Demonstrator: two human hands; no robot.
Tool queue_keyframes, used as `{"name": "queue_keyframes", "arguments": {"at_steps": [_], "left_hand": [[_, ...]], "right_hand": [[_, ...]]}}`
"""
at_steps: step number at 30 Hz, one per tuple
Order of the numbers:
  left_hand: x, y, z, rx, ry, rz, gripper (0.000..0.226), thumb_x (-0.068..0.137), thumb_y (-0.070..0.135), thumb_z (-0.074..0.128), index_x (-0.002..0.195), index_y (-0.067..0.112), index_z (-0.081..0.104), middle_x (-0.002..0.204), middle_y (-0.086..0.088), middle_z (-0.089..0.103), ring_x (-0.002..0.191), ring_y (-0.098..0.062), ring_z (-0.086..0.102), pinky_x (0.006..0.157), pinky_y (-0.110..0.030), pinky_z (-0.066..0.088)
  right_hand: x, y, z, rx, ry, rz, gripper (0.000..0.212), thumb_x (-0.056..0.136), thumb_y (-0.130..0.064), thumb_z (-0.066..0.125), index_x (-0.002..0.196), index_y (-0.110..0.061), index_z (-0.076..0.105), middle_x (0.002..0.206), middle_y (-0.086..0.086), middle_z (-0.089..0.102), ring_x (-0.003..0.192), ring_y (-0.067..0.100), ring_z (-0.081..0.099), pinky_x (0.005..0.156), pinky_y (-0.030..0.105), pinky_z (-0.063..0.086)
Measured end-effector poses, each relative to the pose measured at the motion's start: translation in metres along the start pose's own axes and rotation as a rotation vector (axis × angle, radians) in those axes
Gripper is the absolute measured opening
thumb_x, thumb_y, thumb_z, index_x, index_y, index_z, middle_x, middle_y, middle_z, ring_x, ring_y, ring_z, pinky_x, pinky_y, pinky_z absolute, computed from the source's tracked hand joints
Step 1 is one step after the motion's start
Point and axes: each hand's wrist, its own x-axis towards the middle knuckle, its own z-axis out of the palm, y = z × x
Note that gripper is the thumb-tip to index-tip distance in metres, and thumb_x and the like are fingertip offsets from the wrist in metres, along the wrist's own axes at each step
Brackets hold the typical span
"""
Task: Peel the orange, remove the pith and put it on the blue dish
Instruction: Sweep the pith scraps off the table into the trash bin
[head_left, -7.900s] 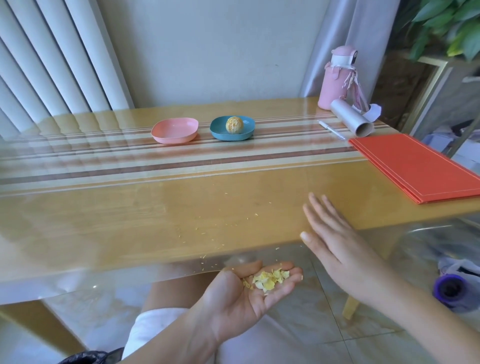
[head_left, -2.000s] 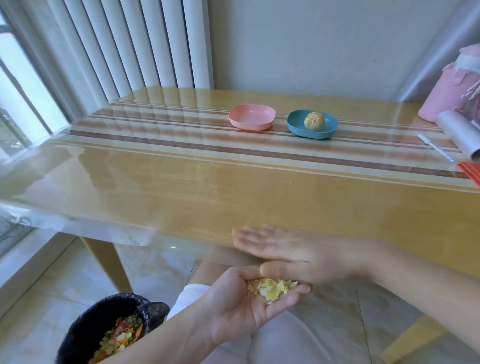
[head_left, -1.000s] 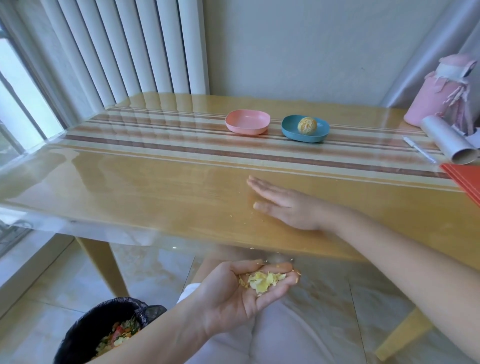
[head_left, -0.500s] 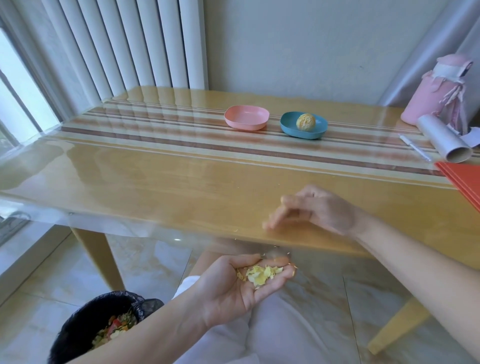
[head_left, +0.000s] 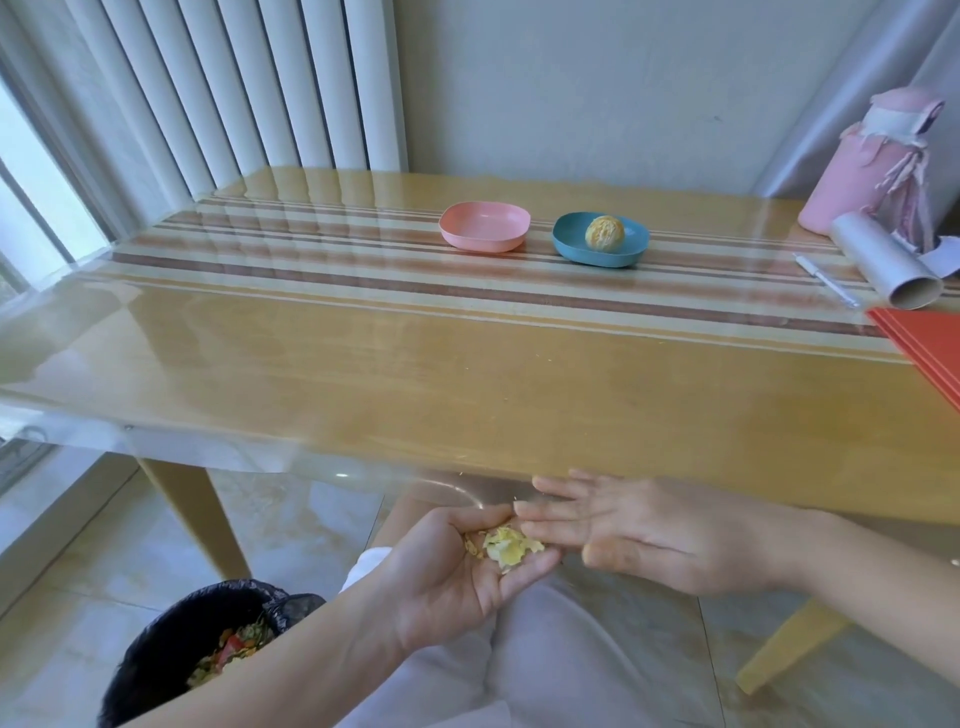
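The peeled orange (head_left: 604, 233) sits in the blue dish (head_left: 571, 248) on the far side of the table, next to an empty pink dish (head_left: 484, 226). Below the table's near edge my left hand (head_left: 447, 571) is cupped palm up, holding a small pile of yellowish pith scraps (head_left: 508, 545). My right hand (head_left: 639, 535) lies flat with its fingers spread, palm facing left, and its fingertips touch the left hand's fingers beside the scraps.
A bin with a black liner (head_left: 171, 654) and food scraps stands on the floor at lower left. At the table's right end are a pink bottle (head_left: 857, 171), a cardboard tube (head_left: 883, 265), a white pen (head_left: 826, 280) and a red folder (head_left: 924, 343). A few crumbs lie on the wooden table (head_left: 363, 374).
My right hand has come off the tabletop and down to the edge, meeting the cupped left hand. The left hand stays in place with the scraps.
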Motion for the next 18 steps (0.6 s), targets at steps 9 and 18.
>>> {"name": "queue_keyframes", "arguments": {"at_steps": [9,18], "left_hand": [[0.005,-0.006,0.008,0.012,-0.014,-0.048,0.042,0.081,-0.001,0.049,0.114,-0.025,0.055,0.119,-0.038,0.058,0.091,-0.048,0.068,0.081,-0.052,0.052],[0.007,-0.007,0.005,0.012,0.001,-0.025,0.038,0.083,0.0,0.047,0.111,-0.024,0.058,0.115,-0.038,0.06,0.089,-0.047,0.069,0.081,-0.052,0.052]], "right_hand": [[-0.012,0.021,-0.001,-0.216,0.173,0.287,0.06,0.089,-0.071,0.006,0.144,-0.048,-0.003,0.151,-0.034,-0.012,0.138,-0.016,-0.015,0.119,0.02,-0.006],[-0.02,0.008,0.007,0.114,0.316,0.148,0.053,0.097,-0.057,0.024,0.144,-0.034,0.036,0.152,-0.028,0.024,0.142,-0.01,0.011,0.116,0.012,0.008]]}}
